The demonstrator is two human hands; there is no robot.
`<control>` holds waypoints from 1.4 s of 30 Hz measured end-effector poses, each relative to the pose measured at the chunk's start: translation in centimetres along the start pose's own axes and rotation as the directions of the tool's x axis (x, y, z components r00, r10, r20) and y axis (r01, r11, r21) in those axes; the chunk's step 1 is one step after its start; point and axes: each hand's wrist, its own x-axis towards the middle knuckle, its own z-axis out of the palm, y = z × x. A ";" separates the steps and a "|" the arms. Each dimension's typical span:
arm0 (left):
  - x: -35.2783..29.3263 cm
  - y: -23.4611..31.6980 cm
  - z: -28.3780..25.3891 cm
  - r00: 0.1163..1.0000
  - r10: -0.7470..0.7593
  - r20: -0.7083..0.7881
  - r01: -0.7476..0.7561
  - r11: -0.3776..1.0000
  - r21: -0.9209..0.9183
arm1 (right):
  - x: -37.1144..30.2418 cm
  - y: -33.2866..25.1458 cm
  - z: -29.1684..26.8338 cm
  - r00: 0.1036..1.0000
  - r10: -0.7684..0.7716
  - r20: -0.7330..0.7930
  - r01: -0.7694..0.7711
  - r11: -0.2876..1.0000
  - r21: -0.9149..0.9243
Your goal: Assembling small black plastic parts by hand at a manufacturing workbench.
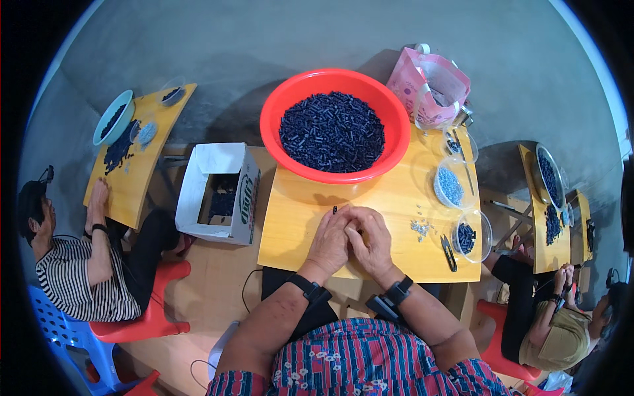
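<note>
My left hand (328,245) and my right hand (372,243) meet over the near edge of a yellow wooden table (297,224). A small black tube-like piece (335,210) sticks out at the fingertips of my left hand, which is closed on it. Curled against the left, my right hand is closed too; whatever its fingers hold is hidden. Beyond my hands stands a red basin (269,125) heaped with short dark tube-like pieces (332,132). Small pale bits (421,229) lie to the right of my hands, beside black-handled snips (448,253).
Clear plastic tubs hold light-blue bits (449,187) and dark pieces (466,237) along the table's right side. A pink bag (432,86) stands at the back right. On the floor at left is a white carton (212,155). Other people (86,277) sit at side tables.
</note>
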 end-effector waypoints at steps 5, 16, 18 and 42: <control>0.1 0.7 -0.4 0.994 0.067 0.086 -0.083 0.979 0.189 | 4.3 -3.0 -4.4 0.949 -0.300 -0.096 0.282 0.946 -0.161; 0.0 0.7 -0.3 0.978 0.208 -0.027 -0.197 0.954 0.226 | 19.7 1.4 -2.9 0.672 0.101 0.733 0.326 0.849 -0.416; 0.1 0.7 -0.3 0.982 0.188 -0.017 -0.179 0.955 0.236 | 20.4 2.2 -1.8 0.616 0.225 0.755 0.290 0.827 -0.482; 0.4 1.0 -1.0 0.981 0.189 -0.040 -0.180 0.970 0.164 | 22.1 4.6 -0.1 0.660 0.349 0.665 0.037 0.869 -0.493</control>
